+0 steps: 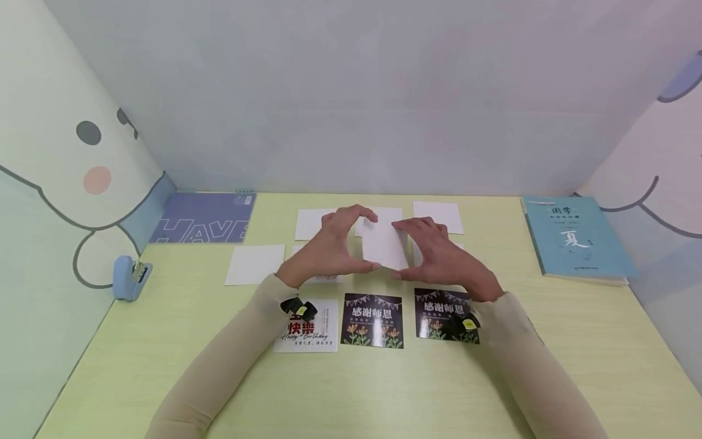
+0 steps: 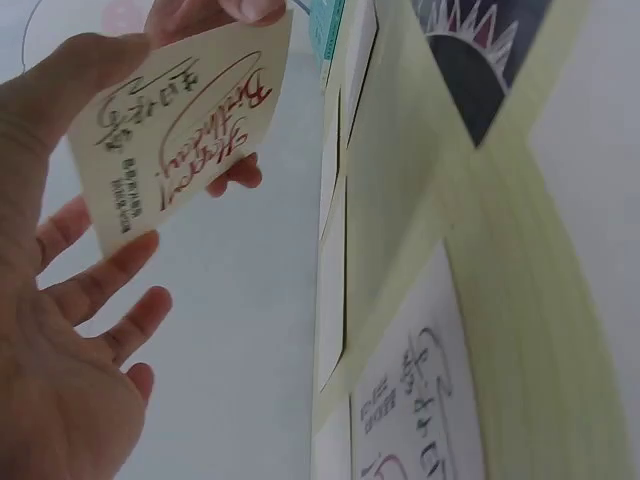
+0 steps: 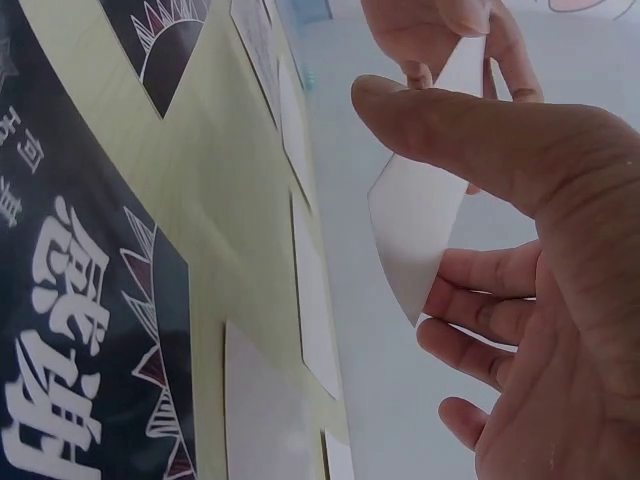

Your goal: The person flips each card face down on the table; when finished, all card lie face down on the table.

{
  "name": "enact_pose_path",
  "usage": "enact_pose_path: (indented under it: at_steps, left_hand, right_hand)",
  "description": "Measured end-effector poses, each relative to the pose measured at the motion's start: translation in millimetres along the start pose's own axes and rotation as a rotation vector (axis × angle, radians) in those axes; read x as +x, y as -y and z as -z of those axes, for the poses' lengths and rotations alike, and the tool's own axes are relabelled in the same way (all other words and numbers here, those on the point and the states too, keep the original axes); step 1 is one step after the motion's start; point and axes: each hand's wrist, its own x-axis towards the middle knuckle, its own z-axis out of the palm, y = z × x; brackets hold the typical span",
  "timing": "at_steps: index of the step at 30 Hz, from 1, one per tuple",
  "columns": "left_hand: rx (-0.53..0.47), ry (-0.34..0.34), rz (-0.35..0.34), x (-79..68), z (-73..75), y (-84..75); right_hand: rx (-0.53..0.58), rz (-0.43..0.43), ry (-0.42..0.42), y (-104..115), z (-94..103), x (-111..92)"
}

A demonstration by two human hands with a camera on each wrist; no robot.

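Apparently you are midway: the birthday card (image 1: 305,341) lies print up on the table (image 1: 384,390), as do two dark cards (image 1: 372,321) to its right, while the held card (image 1: 384,244) is up in the air, not yet set down. You have it beyond the birthday card and to the right, your left hand (image 1: 326,253) and right hand (image 1: 439,257) each pinching it between thumb and fingers, along opposite sides. What seems left is placing it and seeing to the white cards (image 1: 255,264), which lie beyond the birthday card with plain sides up; you cannot tell what they carry underneath.

From the head view you get only a plain white side of the held card. Your left wrist view gives the other: red "Happy Birthday!" script with dark characters. Your right wrist view has it plain again, visibly bowed. A script card (image 2: 420,390) shows its lettering best at the left wrist; in the head view your left hand covers much of it, just beyond the birthday card. Only the head view has the stapler (image 1: 126,278), left of the birthday card
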Motion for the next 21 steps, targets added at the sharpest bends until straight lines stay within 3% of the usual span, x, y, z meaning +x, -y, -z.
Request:
enact_pose_path:
  at_steps: [4, 9, 15, 21]
  left_hand:
    - [0.093, 0.123, 0.065, -1.4, 5.6, 3.7]
    - [0.208, 0.245, 0.135, -3.1, 2.1, 3.2]
    - [0.311, 0.325, 0.186, -5.9, -9.5, 3.0]
    - [0.340, 0.343, 0.194, -7.4, -12.0, 4.4]
  right_hand:
    - [-0.012, -0.042, 0.029, 2, -3.9, 2]
    - [-0.013, -0.094, 0.082, 6, -8.1, 3]
    - [-0.054, -0.119, 0.138, 6, -16.4, 5]
    - [-0.106, -0.125, 0.174, 7, -21.3, 7]
